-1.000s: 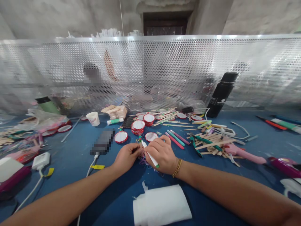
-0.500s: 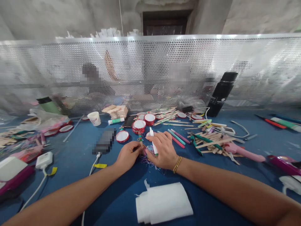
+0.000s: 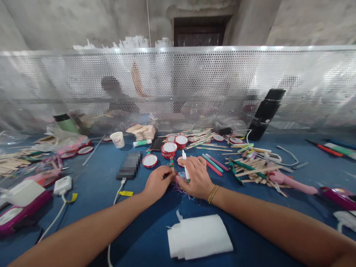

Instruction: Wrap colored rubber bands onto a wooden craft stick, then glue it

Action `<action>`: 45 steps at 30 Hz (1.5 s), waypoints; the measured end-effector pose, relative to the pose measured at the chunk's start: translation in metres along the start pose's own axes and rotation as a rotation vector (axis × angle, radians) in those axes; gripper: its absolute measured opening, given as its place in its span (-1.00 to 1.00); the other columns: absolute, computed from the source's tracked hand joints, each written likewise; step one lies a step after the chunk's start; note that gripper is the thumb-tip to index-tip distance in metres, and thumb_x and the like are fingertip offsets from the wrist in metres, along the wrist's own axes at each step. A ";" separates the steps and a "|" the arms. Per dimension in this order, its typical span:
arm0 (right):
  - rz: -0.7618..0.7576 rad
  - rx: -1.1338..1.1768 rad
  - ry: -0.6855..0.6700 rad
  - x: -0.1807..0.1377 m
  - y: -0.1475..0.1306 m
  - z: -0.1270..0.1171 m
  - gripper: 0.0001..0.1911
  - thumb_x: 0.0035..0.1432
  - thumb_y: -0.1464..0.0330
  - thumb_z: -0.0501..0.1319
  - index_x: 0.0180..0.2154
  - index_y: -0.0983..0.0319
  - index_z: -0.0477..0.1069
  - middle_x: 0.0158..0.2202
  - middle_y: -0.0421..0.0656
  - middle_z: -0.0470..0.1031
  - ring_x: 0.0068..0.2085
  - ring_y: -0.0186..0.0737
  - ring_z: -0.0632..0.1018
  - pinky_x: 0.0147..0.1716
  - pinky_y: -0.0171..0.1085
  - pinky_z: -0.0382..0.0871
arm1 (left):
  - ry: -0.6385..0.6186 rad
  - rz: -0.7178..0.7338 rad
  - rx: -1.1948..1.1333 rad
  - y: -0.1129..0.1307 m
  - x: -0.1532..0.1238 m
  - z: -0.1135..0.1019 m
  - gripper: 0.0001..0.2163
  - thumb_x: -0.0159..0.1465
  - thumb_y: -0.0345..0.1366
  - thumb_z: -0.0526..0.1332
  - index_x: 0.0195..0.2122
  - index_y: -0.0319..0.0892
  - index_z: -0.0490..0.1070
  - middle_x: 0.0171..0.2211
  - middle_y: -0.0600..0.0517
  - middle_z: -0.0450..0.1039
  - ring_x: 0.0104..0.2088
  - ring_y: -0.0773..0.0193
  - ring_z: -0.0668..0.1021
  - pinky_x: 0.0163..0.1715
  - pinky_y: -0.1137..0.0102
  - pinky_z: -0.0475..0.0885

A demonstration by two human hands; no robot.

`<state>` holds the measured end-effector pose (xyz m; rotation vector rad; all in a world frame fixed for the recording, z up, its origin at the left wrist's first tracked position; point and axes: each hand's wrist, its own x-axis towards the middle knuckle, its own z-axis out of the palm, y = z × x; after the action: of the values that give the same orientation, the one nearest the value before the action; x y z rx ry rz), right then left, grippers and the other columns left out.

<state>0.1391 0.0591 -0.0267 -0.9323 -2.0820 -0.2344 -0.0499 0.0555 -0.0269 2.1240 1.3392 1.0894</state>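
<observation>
My left hand (image 3: 158,181) pinches the lower end of a small stick wrapped in coloured thread (image 3: 172,163), which stands upright between my two hands. My right hand (image 3: 197,178) is closed round a white glue tube with a green cap (image 3: 185,170), its tip pointing up and away. The fingertips of both hands meet over a tangle of loose coloured threads (image 3: 180,189) on the blue table (image 3: 144,222). A gold bracelet (image 3: 213,194) sits on my right wrist.
Red-rimmed round lids (image 3: 150,160) lie just beyond my hands. Coloured markers and wooden sticks (image 3: 250,168) spread to the right, with a pink glue gun (image 3: 289,181). A phone on a cable (image 3: 129,167) lies left, folded white cloth (image 3: 198,237) nearest me. A perforated metal screen (image 3: 194,85) closes the back.
My right hand has swung the glue tube from lying slanted toward me to standing upright. Both hands stayed together at the stick. The camera shifted slightly.
</observation>
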 end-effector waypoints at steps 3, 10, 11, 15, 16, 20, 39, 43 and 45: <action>0.023 0.030 -0.022 0.000 -0.001 0.002 -0.54 0.16 0.19 0.17 0.05 0.25 0.34 -0.03 0.01 0.49 0.03 0.01 0.42 0.10 0.00 0.07 | 0.009 0.018 0.001 0.002 0.000 -0.001 -0.74 0.30 -0.22 0.18 -0.51 -0.17 0.43 -0.47 0.07 0.41 -0.40 0.27 0.44 -0.33 0.40 0.30; 0.096 0.202 -0.069 0.006 0.002 -0.003 -0.57 0.12 0.19 0.21 0.01 0.21 0.38 -0.09 -0.05 0.50 -0.02 -0.01 0.43 0.12 0.02 0.01 | 0.019 0.023 -0.049 0.003 0.000 -0.001 -0.74 0.30 -0.24 0.17 -0.52 -0.17 0.44 -0.49 0.07 0.43 -0.41 0.27 0.44 -0.35 0.41 0.27; 0.116 0.238 -0.065 0.008 0.003 -0.005 -0.57 0.12 0.18 0.21 0.00 0.20 0.39 -0.13 -0.08 0.50 -0.05 -0.03 0.44 0.10 0.01 0.03 | 0.016 0.019 -0.061 0.002 0.000 -0.001 -0.73 0.30 -0.23 0.16 -0.52 -0.17 0.44 -0.49 0.07 0.43 -0.41 0.27 0.44 -0.35 0.41 0.28; 0.273 0.402 0.021 0.024 0.010 -0.017 -0.63 0.16 0.22 0.16 -0.01 0.17 0.34 -0.15 -0.12 0.48 -0.06 -0.08 0.44 0.09 -0.03 0.11 | 0.003 -0.018 -0.129 -0.003 0.001 0.002 -0.70 0.32 -0.16 0.13 -0.48 -0.17 0.47 -0.48 0.06 0.48 -0.41 0.25 0.47 -0.35 0.41 0.31; 0.326 0.454 0.049 0.028 0.011 -0.019 -0.66 0.16 0.22 0.15 -0.03 0.17 0.33 -0.19 -0.14 0.48 -0.13 -0.12 0.45 0.03 -0.07 0.18 | -0.002 -0.027 -0.148 -0.004 0.002 0.002 -0.70 0.32 -0.14 0.12 -0.46 -0.17 0.48 -0.48 0.06 0.49 -0.41 0.25 0.48 -0.35 0.41 0.33; 0.550 0.675 0.162 0.037 0.018 -0.021 -0.67 0.16 0.19 0.08 -0.06 0.15 0.26 -0.24 -0.21 0.46 -0.28 -0.25 0.47 -0.20 -0.21 0.35 | 0.008 -0.077 -0.200 -0.004 0.007 -0.001 -0.71 0.27 -0.10 0.16 -0.43 -0.18 0.49 -0.47 0.06 0.50 -0.41 0.24 0.47 -0.34 0.40 0.32; 0.598 0.474 0.034 0.020 0.059 -0.047 -0.65 0.23 0.23 0.00 -0.04 0.17 0.40 -0.18 -0.13 0.54 -0.30 -0.24 0.53 -0.18 -0.21 0.41 | 0.053 -0.384 -0.653 0.041 -0.004 -0.005 -0.71 0.16 -0.07 0.23 -0.21 -0.15 0.33 -0.51 0.13 0.47 -0.49 0.30 0.52 -0.42 0.40 0.43; 0.569 0.129 -0.053 0.020 0.076 -0.061 -0.55 0.23 0.37 0.02 0.15 0.17 0.28 -0.03 -0.07 0.53 -0.14 -0.14 0.52 -0.05 -0.16 0.30 | 0.020 -0.392 -0.692 0.037 -0.005 -0.004 -0.70 0.15 -0.06 0.25 -0.23 -0.16 0.33 -0.49 0.13 0.49 -0.49 0.32 0.51 -0.41 0.42 0.42; 0.583 -0.021 -0.110 0.019 0.077 -0.062 -0.61 0.23 0.37 0.05 0.08 0.23 0.33 -0.11 -0.02 0.56 -0.16 -0.09 0.52 -0.09 -0.16 0.28 | 0.012 -0.385 -0.695 0.036 -0.006 -0.003 -0.70 0.15 -0.06 0.25 -0.24 -0.16 0.33 -0.50 0.12 0.48 -0.50 0.33 0.51 -0.43 0.43 0.40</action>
<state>0.2227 0.0949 0.0160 -1.5415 -1.8108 0.1036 -0.0328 0.0338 -0.0032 1.3006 1.0915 1.1750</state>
